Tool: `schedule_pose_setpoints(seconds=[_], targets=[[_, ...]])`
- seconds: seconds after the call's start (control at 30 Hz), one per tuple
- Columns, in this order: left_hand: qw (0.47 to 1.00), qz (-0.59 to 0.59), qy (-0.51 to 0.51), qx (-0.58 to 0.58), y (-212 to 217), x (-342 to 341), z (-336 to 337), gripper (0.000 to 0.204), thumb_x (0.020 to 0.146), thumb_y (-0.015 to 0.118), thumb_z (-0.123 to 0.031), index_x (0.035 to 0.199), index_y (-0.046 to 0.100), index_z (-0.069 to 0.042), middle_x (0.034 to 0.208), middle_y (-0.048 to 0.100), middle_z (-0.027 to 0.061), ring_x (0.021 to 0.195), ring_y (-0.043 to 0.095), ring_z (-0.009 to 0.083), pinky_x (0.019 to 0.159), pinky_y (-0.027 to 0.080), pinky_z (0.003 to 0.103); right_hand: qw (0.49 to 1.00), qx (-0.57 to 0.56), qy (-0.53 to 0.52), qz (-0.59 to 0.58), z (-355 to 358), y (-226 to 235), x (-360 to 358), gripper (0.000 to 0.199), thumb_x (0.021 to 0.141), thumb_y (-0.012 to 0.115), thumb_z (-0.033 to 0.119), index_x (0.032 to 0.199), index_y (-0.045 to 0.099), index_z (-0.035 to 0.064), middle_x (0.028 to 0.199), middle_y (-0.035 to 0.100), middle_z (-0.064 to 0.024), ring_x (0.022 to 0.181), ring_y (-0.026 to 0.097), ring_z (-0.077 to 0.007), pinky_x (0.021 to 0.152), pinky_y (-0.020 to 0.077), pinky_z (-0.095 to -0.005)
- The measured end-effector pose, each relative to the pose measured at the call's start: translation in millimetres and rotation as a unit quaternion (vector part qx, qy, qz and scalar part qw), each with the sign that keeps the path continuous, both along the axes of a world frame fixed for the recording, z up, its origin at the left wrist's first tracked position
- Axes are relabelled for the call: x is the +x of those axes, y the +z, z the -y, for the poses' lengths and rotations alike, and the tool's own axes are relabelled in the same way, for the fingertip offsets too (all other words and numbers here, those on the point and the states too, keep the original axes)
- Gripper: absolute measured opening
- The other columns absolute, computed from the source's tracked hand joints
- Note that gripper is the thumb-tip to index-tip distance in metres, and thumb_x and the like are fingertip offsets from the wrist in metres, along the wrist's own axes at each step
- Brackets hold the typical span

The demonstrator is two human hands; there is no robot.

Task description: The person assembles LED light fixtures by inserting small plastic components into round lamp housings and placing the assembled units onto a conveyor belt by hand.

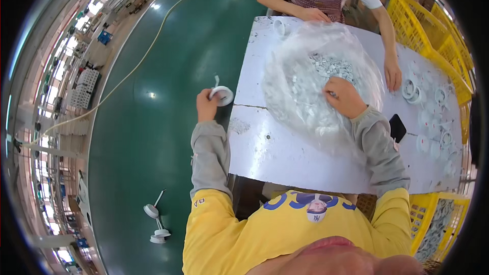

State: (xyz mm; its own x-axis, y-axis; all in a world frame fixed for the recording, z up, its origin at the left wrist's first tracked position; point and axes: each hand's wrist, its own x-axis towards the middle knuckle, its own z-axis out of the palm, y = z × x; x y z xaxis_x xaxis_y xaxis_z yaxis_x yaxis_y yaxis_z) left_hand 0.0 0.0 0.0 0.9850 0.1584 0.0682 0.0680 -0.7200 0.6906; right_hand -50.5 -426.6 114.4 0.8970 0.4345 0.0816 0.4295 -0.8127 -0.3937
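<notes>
My left hand is out past the table's left edge, above the green floor. Its fingers are closed on a white round plastic part, ring-like with a short thin stem. A large clear plastic bag lies spread on the white table, with many small grey-white pieces heaped in it. Over this heap is my right hand, its fingertips pinched together. What they hold, if anything, is too small to make out.
Across the table a person's hand rests beside the bag. White round parts and a black phone lie at right. Yellow crates stand beyond. Several white parts lie on the green floor, crossed by a hose.
</notes>
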Motion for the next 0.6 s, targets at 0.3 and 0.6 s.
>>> schedule_pose_setpoints(seconds=[0.3,0.6], targets=[[0.896,0.289,-0.008,-0.336,118,-53,46,0.025,0.080,0.054,-0.011,0.103,0.055,0.001,0.103,0.055,0.0106,0.090,0.054,0.0189,0.080,0.044,0.030,0.879,0.466,-0.038,-0.097,-11,3,-30,0.014,0.081,0.058,0.008,0.090,0.060,-0.0021,0.077,0.063,-0.0088,0.069,0.059,-0.0116,0.062,0.0466,-0.0232],[0.802,0.228,-0.296,-0.467,157,-76,143,0.022,0.082,0.048,-0.017,0.096,0.048,0.000,0.100,0.055,0.0244,0.102,0.052,0.0399,0.090,0.042,0.045,0.764,0.629,-0.030,-0.137,-9,19,-75,0.010,0.083,0.055,0.004,0.088,0.057,-0.0043,0.079,0.063,-0.0111,0.070,0.062,-0.0138,0.061,0.0497,-0.0222]])
